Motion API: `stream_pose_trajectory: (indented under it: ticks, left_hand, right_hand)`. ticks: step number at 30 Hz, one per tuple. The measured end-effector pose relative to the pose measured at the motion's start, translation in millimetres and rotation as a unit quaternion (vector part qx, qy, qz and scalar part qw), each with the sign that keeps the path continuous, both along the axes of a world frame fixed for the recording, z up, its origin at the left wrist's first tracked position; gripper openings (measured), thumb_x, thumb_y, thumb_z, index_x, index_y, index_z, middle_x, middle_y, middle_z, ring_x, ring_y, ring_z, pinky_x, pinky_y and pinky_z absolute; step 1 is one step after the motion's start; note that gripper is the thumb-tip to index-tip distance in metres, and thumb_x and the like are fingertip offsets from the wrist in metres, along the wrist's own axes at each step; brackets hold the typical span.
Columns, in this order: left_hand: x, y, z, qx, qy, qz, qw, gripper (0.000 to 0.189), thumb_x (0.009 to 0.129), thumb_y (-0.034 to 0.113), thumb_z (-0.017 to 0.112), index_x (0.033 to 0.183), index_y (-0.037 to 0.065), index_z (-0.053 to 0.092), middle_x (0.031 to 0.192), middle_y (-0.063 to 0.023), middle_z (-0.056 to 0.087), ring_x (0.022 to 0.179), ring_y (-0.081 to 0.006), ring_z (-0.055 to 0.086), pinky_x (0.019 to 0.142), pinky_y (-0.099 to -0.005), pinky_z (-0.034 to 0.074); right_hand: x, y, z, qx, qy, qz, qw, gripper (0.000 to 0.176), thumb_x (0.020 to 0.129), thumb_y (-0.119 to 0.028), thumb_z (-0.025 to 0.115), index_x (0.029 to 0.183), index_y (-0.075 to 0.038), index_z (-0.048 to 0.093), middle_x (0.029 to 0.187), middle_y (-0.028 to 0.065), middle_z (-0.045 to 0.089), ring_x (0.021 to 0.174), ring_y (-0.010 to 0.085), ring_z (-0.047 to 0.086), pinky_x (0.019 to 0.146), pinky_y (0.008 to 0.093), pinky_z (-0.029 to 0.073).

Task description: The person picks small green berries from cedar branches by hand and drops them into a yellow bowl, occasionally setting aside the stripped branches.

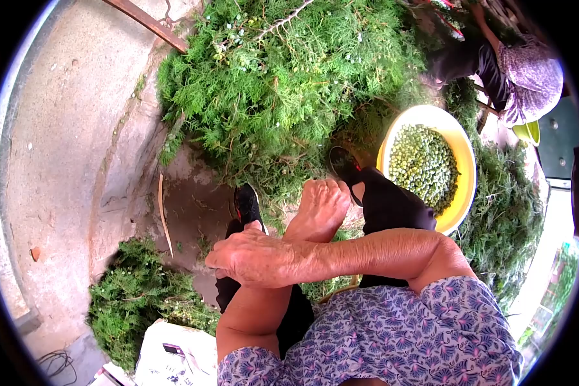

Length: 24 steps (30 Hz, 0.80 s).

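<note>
My forearms cross in front of my lap, the right one over the left. My left hand (pixel 321 202) is closed, knuckles up, close to the cut evergreen branches (pixel 283 96). What its curled fingers hold, if anything, is hidden. Over to the left, my right hand (pixel 248 257) hangs above my knee with its fingers bent downward; their undersides do not show. Right of my leg stands a yellow bucket (pixel 468 174), partly filled with small round green berries or cones (pixel 424 164). Neither hand touches it.
More branches lie at lower left (pixel 132 289) and along the right (pixel 502 219). A person in a patterned top (pixel 534 77) sits at upper right near a green container (pixel 527 132). A white sack (pixel 174 357) lies at lower left. Concrete ground (pixel 64 161) extends along the left.
</note>
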<state>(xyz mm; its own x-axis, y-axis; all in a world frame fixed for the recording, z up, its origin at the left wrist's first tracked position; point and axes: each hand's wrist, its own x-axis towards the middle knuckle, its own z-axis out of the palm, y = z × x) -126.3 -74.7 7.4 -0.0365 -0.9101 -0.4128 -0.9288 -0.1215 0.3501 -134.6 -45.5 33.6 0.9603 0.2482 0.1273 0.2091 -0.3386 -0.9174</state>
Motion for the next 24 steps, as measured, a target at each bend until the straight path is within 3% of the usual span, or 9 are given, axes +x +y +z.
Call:
stream_pose_trajectory:
  ticks: [8, 14, 19, 24]
  left_hand:
    - [0, 0, -2, -0.005, -0.012, -0.001, 1.0, 0.048, 0.076, 0.002, 0.051, 0.121, -0.007, 0.038, 0.104, -0.0187, 0.051, 0.1, -0.0291, 0.051, 0.087, -0.0421, 0.036]
    - [0, 2, 1, 0.009, -0.005, 0.002, 1.0, 0.048, 0.078, 0.005, 0.05, 0.122, -0.006, 0.036, 0.109, -0.0184, 0.049, 0.105, -0.0292, 0.048, 0.089, -0.0423, 0.035]
    - [0, 0, 5, 0.022, 0.003, 0.004, 1.0, 0.049, 0.077, 0.005, 0.051, 0.122, -0.005, 0.036, 0.111, -0.0185, 0.048, 0.108, -0.029, 0.046, 0.09, -0.0433, 0.035]
    - [0, 1, 0, -0.003, -0.004, 0.0, 1.0, 0.046, 0.076, 0.005, 0.051, 0.119, -0.006, 0.039, 0.108, -0.0188, 0.051, 0.101, -0.0297, 0.051, 0.087, -0.0449, 0.036]
  right_hand:
    - [0, 3, -3, -0.003, -0.023, -0.03, 0.999, 0.008, 0.068, -0.005, 0.055, 0.069, -0.007, 0.048, 0.066, 0.0097, 0.05, 0.063, 0.0293, 0.055, 0.055, 0.041, 0.036]
    - [-4, -13, 17, -0.093, -0.014, -0.025, 0.995, 0.008, 0.069, -0.011, 0.054, 0.071, -0.01, 0.046, 0.065, 0.0031, 0.045, 0.061, 0.0202, 0.053, 0.059, 0.0373, 0.042]
    - [3, -1, 5, 0.028, -0.035, -0.029, 0.999, 0.007, 0.061, 0.002, 0.056, 0.067, 0.002, 0.053, 0.063, 0.0198, 0.054, 0.065, 0.0388, 0.057, 0.057, 0.0448, 0.045]
    - [1, 3, 1, 0.01, -0.018, -0.036, 0.999, 0.005, 0.064, 0.0, 0.055, 0.069, 0.0, 0.055, 0.066, 0.0184, 0.056, 0.065, 0.0378, 0.058, 0.057, 0.0448, 0.046]
